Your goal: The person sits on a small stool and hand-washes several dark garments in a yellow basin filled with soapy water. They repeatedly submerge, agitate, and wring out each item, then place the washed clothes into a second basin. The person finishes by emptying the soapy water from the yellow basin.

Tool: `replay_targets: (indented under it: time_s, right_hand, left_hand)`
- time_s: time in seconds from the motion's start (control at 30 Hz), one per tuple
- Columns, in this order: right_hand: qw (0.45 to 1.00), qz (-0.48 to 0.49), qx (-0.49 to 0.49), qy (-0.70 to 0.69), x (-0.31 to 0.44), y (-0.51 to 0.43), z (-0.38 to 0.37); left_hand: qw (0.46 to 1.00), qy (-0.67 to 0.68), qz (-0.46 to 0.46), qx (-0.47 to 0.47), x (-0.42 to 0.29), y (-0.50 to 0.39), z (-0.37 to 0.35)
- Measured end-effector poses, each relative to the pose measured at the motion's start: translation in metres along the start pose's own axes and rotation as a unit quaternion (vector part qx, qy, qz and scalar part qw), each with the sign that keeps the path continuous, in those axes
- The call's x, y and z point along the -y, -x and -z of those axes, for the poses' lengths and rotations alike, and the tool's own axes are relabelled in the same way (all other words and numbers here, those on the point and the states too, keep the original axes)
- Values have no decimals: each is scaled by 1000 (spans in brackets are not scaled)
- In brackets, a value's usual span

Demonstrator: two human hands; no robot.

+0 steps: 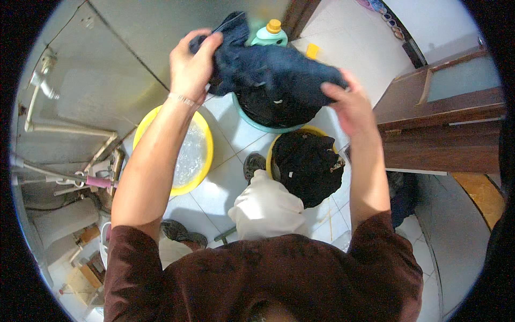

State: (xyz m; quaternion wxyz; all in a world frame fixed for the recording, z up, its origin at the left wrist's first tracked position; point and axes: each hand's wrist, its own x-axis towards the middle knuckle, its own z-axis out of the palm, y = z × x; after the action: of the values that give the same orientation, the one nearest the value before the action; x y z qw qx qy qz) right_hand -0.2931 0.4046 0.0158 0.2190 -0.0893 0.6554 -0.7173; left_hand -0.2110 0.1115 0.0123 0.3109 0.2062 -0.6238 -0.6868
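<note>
A dark blue garment [273,68] is stretched between my two hands, up at the far side. My left hand [193,60] grips its left end, thumb on top. Its right end is pinched in my right hand [350,100], which looks slightly blurred. Beneath the garment stands a pale green basin [257,126] with dark cloth [277,112] in it; the garment hides the basin's far part. Nearer me, black cloth [307,169] fills a yellow basin [270,157] and hangs over its rim. To the left, a second yellow basin [207,161] holds cloudy, bubbly water [187,157], partly behind my left forearm.
A mint-green bottle [270,37] with a yellow cap stands beyond the garment. Pipes and a tap [48,88] run along the left wall. A wooden door [438,108] is at the right. White tiles [221,149] cover the floor between the basins, where my shoe [253,163] rests.
</note>
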Motion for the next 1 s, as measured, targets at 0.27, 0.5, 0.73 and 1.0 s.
replay_targets:
  time_s: [0.27, 0.5, 0.73, 1.0]
  right_hand:
    - [974, -173, -105, 104, -68, -44, 88]
    - [937, -16, -45, 345, -174, -88, 138]
    - [812, 227, -82, 531, -151, -102, 66]
    - [739, 226, -113, 624, -207, -125, 16]
  left_hand:
    - [979, -16, 110, 170, 136, -36, -95]
    - [958, -96, 205, 177, 185, -26, -83]
    - [937, -322, -50, 130, 194, -13, -89]
    - [843, -448, -88, 285, 272, -7, -75]
